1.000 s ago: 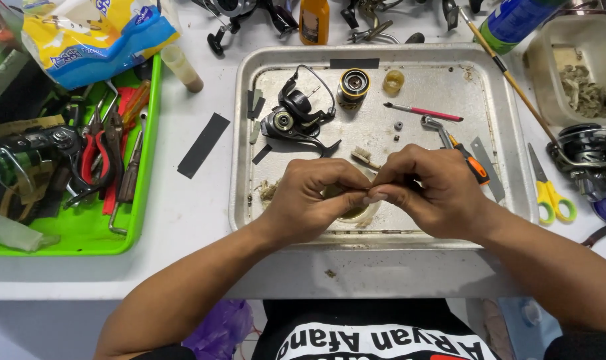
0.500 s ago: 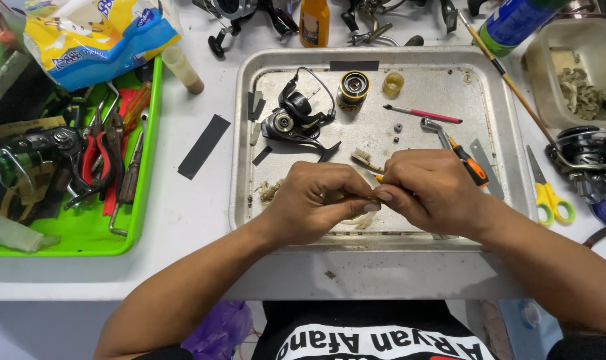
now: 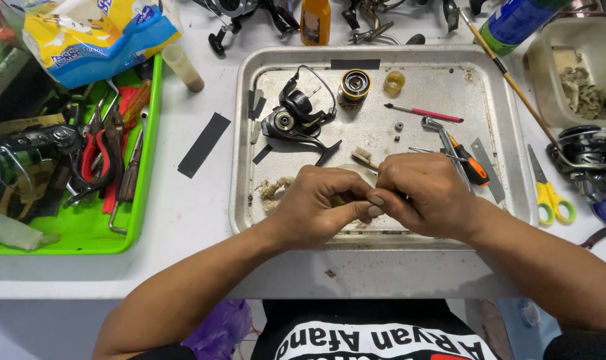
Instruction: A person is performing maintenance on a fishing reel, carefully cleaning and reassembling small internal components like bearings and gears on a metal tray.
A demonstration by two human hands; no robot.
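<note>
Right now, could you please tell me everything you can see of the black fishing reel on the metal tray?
The reel is a black spinning-reel body, glossy like metal or hard plastic, lying on its side at the upper left of the tray. A thin wire bail arcs over its top, a round silvery hub shows at its left, and a flat foot juts toward the lower right. Its spool seems to be removed. Neither hand touches it.

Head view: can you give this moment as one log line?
left hand: grips small part | right hand: holds brush | over tray | reel beyond
</note>
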